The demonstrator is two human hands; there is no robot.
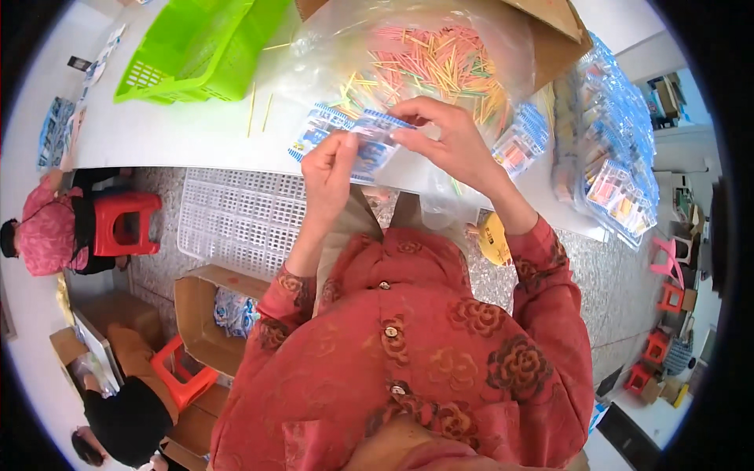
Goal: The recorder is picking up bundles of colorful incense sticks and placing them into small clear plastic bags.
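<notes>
Between my hands, over the table's near edge, is a small clear plastic packet [372, 145] with blue-and-white printing. My left hand [328, 171] pinches its left side between thumb and fingers. My right hand [446, 140] grips its upper right edge, with the fingers bent. Just left of it, a similar packet [316, 128] lies on the table. Beyond my hands spreads a loose pile of thin pink, yellow and green sticks [444, 67] on clear plastic sheeting [326, 55]. Another blue-edged packet [521, 140] rests by my right wrist.
A green plastic basket [224, 74] stands at the far left and a cardboard box [561, 55] at the far right. Many filled packets [616, 133] are stacked on the right. Below the table are a white crate [236, 212] and an open carton [192, 314]. Two people sit at left.
</notes>
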